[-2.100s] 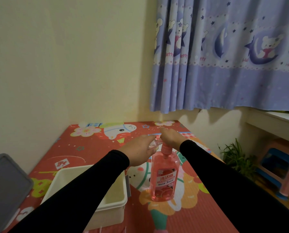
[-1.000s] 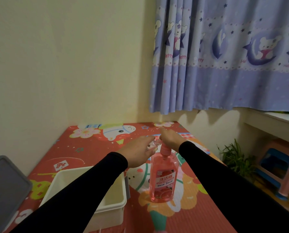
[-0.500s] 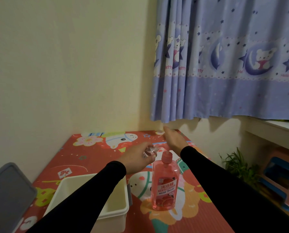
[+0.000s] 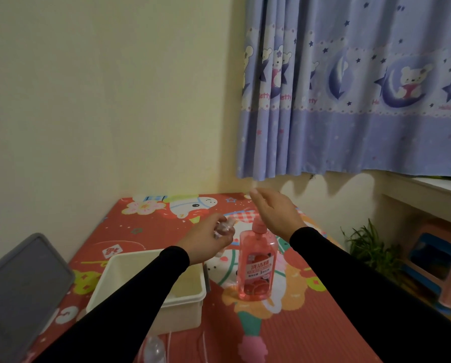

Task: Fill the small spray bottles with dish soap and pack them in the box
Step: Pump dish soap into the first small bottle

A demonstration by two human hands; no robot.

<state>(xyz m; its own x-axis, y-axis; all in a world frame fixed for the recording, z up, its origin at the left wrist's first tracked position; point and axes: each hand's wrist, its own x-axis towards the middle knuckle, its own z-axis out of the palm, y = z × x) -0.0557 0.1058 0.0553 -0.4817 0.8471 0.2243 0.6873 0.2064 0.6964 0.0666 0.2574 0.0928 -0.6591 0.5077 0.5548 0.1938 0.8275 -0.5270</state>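
Note:
A pink dish soap bottle (image 4: 256,268) with a pump top stands upright on the red cartoon mat (image 4: 292,326). My left hand (image 4: 206,242) grips a small clear spray bottle (image 4: 225,227) just left of the pump. My right hand (image 4: 274,213) hovers above and behind the pump with its fingers straight, holding nothing. A cream plastic box (image 4: 185,299) sits left of the soap bottle, partly hidden by my left sleeve. Another small clear bottle (image 4: 155,349) and thin spray tubes (image 4: 203,344) lie near the mat's front edge.
A grey lid (image 4: 20,286) leans at the far left. The wall closes off the back and left of the mat. Right of the mat stand a green plant (image 4: 368,247), a pink and blue stool (image 4: 439,260) and a white desk (image 4: 426,195) under a blue curtain.
My right hand has lifted off the soap pump and now hovers open above it. My left hand has drawn the small bottle slightly left, away from the nozzle. The camera has tilted.

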